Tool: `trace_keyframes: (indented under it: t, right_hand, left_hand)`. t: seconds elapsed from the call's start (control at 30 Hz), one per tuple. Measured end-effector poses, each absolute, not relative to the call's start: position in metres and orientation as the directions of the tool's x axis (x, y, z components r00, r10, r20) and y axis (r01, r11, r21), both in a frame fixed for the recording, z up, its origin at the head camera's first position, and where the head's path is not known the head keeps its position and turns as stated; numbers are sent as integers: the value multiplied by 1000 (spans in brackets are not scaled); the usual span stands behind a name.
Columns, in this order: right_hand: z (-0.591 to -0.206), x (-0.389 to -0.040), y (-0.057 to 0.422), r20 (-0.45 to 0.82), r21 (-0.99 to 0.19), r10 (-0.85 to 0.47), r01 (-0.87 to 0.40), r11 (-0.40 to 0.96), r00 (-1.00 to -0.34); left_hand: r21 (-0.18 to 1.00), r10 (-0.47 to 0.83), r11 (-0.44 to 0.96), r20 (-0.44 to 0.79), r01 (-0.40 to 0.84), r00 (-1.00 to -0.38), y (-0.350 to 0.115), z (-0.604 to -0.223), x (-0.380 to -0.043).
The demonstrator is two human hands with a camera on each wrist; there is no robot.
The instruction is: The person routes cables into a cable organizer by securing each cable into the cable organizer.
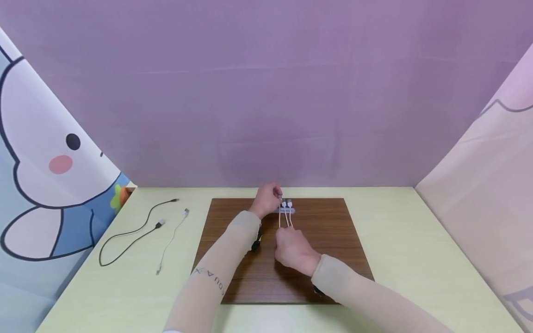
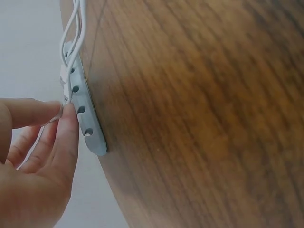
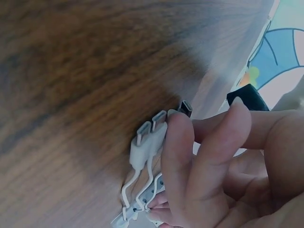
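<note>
A pale grey cable clip strip [image 2: 95, 140] with a row of slots lies near the far edge of a brown wooden board [image 1: 333, 259]. White charging cables [image 1: 286, 218] run across it, their USB plugs [image 1: 289, 203] on the far side. My left hand [image 1: 265, 201] pinches one white cable beside the strip, between thumb and fingertips. Nearer the body, my right hand [image 1: 294, 247] grips the other end of a white cable, its metal connector tip [image 3: 186, 109] poking past the fingers. Two white connectors [image 3: 140, 148] stand beside those fingers. Lower slots of the strip hold no cable in the left wrist view.
On the pale yellow table [image 1: 416, 259], left of the board, lie a looped black cable [image 1: 125, 235] and a short white cable [image 1: 171, 240]. A purple curtain [image 1: 266, 101] hangs behind the table, with printed cloths at both sides.
</note>
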State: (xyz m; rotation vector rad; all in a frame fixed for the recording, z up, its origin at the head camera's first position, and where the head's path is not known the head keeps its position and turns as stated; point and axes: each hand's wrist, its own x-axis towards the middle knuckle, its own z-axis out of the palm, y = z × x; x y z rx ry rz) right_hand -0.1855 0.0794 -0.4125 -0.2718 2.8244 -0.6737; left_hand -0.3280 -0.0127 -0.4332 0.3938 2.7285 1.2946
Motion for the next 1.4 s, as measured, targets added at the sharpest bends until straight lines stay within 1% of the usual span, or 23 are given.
trace_keyframes:
  t: [0.23,0.43,0.63,0.9,1.13,1.27,1.4]
  right_hand:
    - [-412,-183,77,-183,-420,-245,-150,895,-952]
    - [-413,-182,77,-184,-386,-261,-175,906,-948]
    - [-414,-180,76,-186,-386,-265,-178,905,-946]
    - [-414,-180,77,-195,-396,-262,-169,903,-945]
    - [-413,-184,81,-206,-443,-263,-149,884,-943]
    - [-414,-186,82,-201,-434,-250,-142,890,-947]
    - [-415,-186,83,-187,-413,-242,-147,898,-952]
  left_hand:
    - [715,309,655,40,243,-950,-13,-436,-329]
    - [665,320,707,4,241,-948,-12,-433,-326]
    - [640,315,730,-1,242,-949,-13,-437,-326]
    - [625,279,755,-33,198,-960,-17,-438,-325]
    - [560,298,795,-29,231,-954,-17,-433,-323]
    - [525,278,820,-20,227,-960,-19,-429,-321]
    - [522,245,829,-17,200,-969,-28,-423,-317]
